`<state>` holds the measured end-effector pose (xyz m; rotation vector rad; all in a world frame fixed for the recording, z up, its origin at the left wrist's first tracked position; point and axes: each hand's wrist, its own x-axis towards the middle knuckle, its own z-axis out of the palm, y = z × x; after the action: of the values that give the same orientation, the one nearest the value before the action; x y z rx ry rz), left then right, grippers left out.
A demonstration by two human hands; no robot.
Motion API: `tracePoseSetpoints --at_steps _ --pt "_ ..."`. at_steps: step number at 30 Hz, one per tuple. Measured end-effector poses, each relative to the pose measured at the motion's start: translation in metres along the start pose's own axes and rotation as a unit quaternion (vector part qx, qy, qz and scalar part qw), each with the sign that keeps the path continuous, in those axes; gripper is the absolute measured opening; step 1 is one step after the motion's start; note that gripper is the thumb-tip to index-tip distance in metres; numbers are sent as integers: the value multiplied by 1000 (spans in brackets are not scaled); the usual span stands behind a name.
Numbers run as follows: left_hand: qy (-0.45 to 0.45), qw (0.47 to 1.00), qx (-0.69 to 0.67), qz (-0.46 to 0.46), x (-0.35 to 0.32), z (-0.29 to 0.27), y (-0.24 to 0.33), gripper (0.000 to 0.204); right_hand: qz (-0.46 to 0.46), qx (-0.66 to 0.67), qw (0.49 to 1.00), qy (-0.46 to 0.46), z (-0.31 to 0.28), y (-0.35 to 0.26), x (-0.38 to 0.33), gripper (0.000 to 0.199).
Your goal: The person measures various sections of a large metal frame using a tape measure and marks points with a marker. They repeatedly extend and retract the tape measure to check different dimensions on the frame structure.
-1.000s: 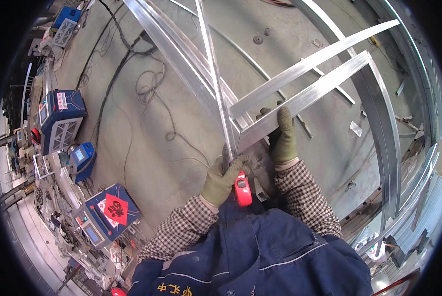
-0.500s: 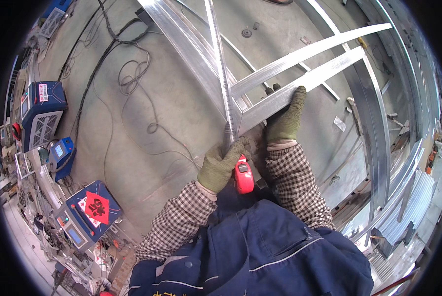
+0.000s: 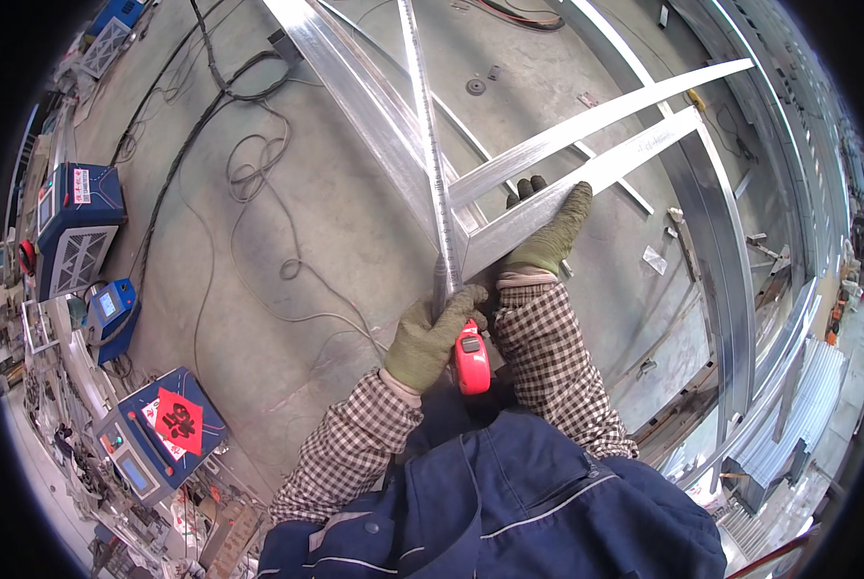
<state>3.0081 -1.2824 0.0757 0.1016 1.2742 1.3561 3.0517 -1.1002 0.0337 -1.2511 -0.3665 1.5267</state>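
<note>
My left hand [image 3: 428, 340], in an olive-green work glove, is closed round the mouth of a red tape measure [image 3: 472, 363]. The tape's blade [image 3: 425, 116] runs away from it over the mitred corner of a silver metal frame [image 3: 538, 218] and on past the top of the view. My right hand [image 3: 550, 236], gloved alike, grips the frame's right-hand bar just beyond that corner. Its thumb lies along the near face, and fingertips show in the gap behind. Part of my left fingers is hidden by the blade and case.
Blue machines with screens [image 3: 162, 434] stand at left. Thin cable [image 3: 292, 270] loops over the concrete floor, with thicker black cables [image 3: 221, 96] farther off. Long metal profiles [image 3: 721, 241] stretch along the right side. A small dark disc [image 3: 475, 87] lies on the floor ahead.
The red tape case and my left hand have come slightly nearer to me. My right hand has shifted a little left, still on the bar, and the frame's right end sits slightly lower in view.
</note>
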Motion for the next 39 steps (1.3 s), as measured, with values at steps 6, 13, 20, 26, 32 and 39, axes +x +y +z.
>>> tracePoseSetpoints --at_steps 6,13,20,26,32,39 --pt "8 1000 -18 -14 -1 2 -2 32 -1 28 1000 14 0 4 5 87" --pt "-7 1000 -4 0 -1 1 -1 35 2 41 999 13 0 3 5 86" --pt "-8 1000 -3 14 -2 2 -6 31 7 16 1000 -12 -1 2 6 88" --pt "-5 1000 -9 20 -2 3 -7 32 -17 32 999 8 1 6 7 88" --pt "-10 1000 -9 17 -2 3 -8 32 -23 21 1000 3 1 3 8 87" --pt "-7 999 -36 17 -2 5 -9 33 -8 23 1000 10 3 2 7 85"
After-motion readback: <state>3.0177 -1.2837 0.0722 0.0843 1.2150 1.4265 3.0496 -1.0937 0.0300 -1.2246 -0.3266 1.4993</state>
